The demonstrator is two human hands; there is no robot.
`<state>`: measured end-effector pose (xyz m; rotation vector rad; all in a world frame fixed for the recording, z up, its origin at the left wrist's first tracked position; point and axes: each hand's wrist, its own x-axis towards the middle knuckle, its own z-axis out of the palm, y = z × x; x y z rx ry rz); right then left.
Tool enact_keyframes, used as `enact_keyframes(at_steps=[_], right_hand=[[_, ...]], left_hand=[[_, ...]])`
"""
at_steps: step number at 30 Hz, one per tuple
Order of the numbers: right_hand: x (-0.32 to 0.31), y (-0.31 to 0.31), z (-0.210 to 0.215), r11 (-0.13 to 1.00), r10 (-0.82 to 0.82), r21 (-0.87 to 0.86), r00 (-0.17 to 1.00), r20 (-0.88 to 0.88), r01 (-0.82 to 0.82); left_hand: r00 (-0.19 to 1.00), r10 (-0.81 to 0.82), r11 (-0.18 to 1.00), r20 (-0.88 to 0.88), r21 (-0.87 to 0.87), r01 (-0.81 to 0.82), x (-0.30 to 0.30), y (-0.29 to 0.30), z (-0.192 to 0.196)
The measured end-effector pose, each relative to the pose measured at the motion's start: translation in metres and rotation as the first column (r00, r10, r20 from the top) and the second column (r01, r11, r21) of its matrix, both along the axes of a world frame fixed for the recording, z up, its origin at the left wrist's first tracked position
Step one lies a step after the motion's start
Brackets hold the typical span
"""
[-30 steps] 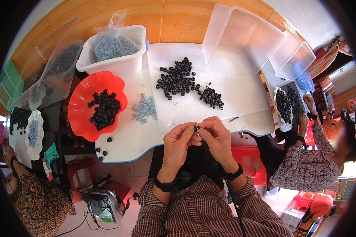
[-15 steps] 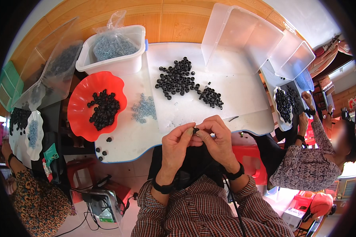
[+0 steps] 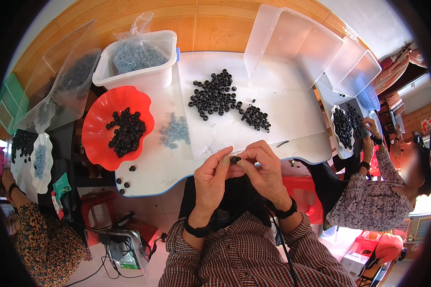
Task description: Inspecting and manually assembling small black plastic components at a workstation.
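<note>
Just past the table's near edge, a small black round part [image 3: 234, 160] sits between the fingertips of both hands. My left hand [image 3: 211, 184] pinches it from the left with thumb and forefinger. From the other side my right hand [image 3: 263, 174] closes on it, thumb against the part. Fingers cover some of it. Beyond the hands lie a heap of black ring-like parts [image 3: 213, 95] and a smaller heap of little black pieces [image 3: 255, 118]. Tiny clear bluish pieces [image 3: 174, 131] are scattered left of them.
A red scalloped bowl [image 3: 92, 126] at left holds black parts [image 3: 127, 136]. Behind it stands a white tub [image 3: 160, 76] with a bag of bluish pieces [image 3: 139, 57]. An open clear plastic bin [image 3: 292, 43] stands back right. People sit working on both sides.
My fingertips have shifted slightly around the black part, and more of it shows between them. Both hands stay in nearly the same place. The heaps look the same.
</note>
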<state>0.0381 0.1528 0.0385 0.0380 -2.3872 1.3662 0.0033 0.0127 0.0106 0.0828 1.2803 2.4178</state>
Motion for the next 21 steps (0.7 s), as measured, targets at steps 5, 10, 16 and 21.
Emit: enact_keyframes(at_steps=[5,10,16,21], right_hand=[[0.004,0.0,0.0,0.998,0.013,0.056,1.0,-0.012,-0.013],[0.01,-0.005,-0.005,0.994,0.023,0.108,0.999,-0.023,-0.02],[0.014,-0.008,-0.003,1.0,0.026,0.009,0.999,0.041,-0.026],[0.018,-0.01,0.0,0.975,0.064,-0.217,0.994,0.085,-0.044]], left_hand=[[1.0,-0.024,0.996,0.014,-0.086,0.025,0.0,0.0,0.002],[0.999,-0.027,0.993,0.041,-0.118,0.032,0.002,0.0,0.003],[0.993,-0.079,0.992,0.089,-0.087,0.087,0.0,-0.005,-0.005],[0.981,-0.156,0.971,0.113,0.201,0.131,-0.008,-0.012,-0.015]])
